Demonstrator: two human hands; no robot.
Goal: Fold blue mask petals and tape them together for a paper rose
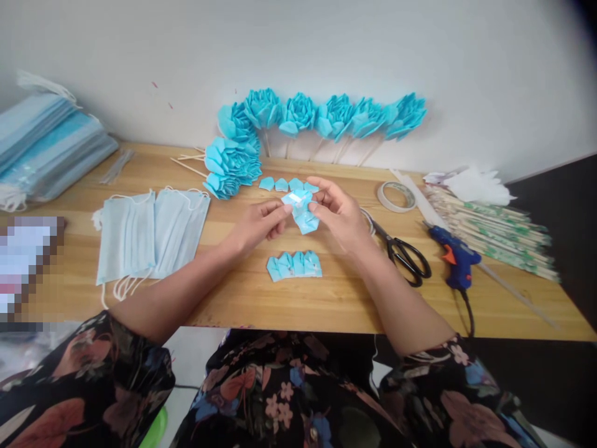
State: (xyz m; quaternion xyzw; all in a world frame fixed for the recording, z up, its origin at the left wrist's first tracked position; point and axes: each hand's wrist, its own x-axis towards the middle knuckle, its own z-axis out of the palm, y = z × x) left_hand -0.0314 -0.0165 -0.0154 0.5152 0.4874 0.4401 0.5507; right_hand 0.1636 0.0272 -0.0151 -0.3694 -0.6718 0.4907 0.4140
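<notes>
Between my hands is a small blue folded petal piece (305, 219) with a shiny, clear patch on top. My left hand (261, 225) pinches its left edge between thumb and fingers. On the other side, my right hand (336, 214) grips it, thumb in front and fingers curled behind. Just beyond lies a row of small blue petals (281, 184), its right end close to my right fingers. Nearer to me, a strip of overlapping blue petals (295, 266) rests flat on the wooden table (233, 298).
Blue flowers on sticks (298, 115) lean along the wall. Face masks (153, 233) lie left, below a mask stack (51, 140). On the right are a tape roll (396, 196), black-handled scissors (405, 256), a blue glue gun (454, 252) and wrapped chopsticks (494, 233).
</notes>
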